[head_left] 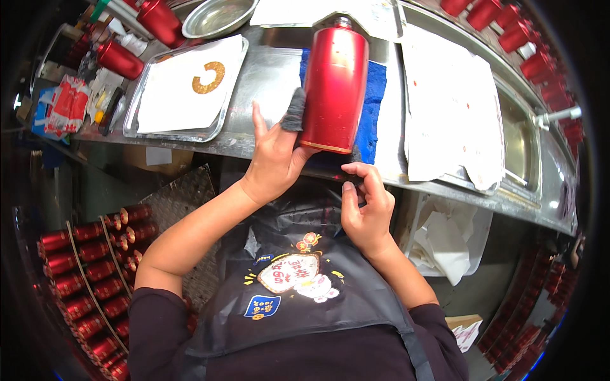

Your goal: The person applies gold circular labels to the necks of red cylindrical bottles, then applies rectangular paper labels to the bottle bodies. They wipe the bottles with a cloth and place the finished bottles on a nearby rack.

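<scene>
A glossy red bottle (335, 89) with a narrow neck leans over the bench, its base towards me. My left hand (272, 160) is closed on the bottle's lower left side. A black cover wraps one of its fingers, the thumb is at the base, and another finger sticks out. Just below the base, my right hand (368, 206) is curled, thumb and forefinger bent towards each other. Something dark shows near its fingertips, but I cannot make out what they hold. A blue cloth (373, 95) lies under and beside the bottle.
On the left, a paper-lined tray (133, 124) carries a gold C-shaped piece (210, 77). White sheets (448, 108) cover a tray at the right. A metal bowl (216, 18) stands behind. Red bottles (95, 273) are stacked low left. Below the bench is a white bin (480, 235).
</scene>
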### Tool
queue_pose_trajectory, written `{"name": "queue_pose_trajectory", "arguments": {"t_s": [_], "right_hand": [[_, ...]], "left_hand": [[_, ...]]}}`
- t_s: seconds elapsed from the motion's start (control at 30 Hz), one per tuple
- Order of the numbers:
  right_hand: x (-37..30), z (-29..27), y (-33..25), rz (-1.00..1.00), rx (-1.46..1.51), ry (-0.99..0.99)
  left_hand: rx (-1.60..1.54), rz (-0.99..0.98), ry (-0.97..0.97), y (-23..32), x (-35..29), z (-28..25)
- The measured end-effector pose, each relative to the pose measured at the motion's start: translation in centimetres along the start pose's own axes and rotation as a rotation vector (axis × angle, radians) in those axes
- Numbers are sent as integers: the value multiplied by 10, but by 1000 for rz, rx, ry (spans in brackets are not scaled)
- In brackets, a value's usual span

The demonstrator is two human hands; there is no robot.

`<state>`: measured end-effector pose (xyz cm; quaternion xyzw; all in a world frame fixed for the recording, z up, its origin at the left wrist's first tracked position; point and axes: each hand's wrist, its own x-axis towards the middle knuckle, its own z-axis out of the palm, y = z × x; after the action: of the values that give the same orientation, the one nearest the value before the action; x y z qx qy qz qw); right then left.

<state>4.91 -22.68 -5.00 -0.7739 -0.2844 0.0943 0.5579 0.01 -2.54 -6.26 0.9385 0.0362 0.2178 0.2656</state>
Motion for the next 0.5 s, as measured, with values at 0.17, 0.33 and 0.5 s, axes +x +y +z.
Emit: {"name": "queue_pose_trajectory", "arguments": {"t_s": [0.17, 0.33, 0.5], "right_hand": [[4, -7, -9, -71, -239, -20], [9, -14, -6, -451, -253, 20], [24, -11, -17, -577, -467, -72]], "left_hand": [[1, -12, 94, 1, -7, -1], [-69, 138, 118, 15, 11, 0], [-2, 179, 23, 17, 20, 1]]}}
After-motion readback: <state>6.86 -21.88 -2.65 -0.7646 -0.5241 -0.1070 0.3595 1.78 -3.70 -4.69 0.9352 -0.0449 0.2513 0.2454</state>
